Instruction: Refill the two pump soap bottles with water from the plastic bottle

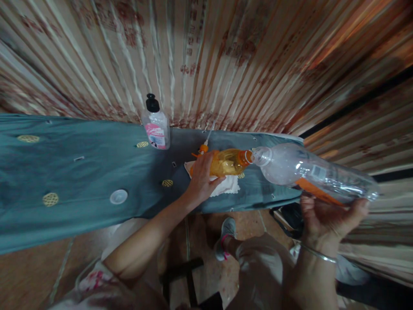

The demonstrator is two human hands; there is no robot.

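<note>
An orange bottle (228, 162) is held on its side by the left hand (202, 177), the fingers being curled over the rear part of its body and the palm pressed down on it. The bottle is lying on a white cloth (229, 185), which is spread on the table (97, 172) directly under that hand. The neck of the orange bottle is pointed away from the left hand, toward the right hand.

A large clear plastic bottle (309, 172) is supported from below by the right hand (325, 217), with the palm turned up and the fingers bent around the underside of the body near its far end. This bottle is held nearly level and above the table edge. Its open mouth is set against the neck of the orange bottle, so that the two openings meet between the hands. An orange label strip is seen on the clear bottle just above the right hand. A metal bangle (318, 254) is worn on the right wrist.

Just beyond the left hand, an orange nozzle cap (202, 148) is lying on the table. Farther beyond and to the outer side of the left hand, a small pump bottle (156, 125) with a black top is standing upright. A round white lid (118, 196) is lying on the table well out from the left hand.

The table is covered with a teal fabric.
</note>
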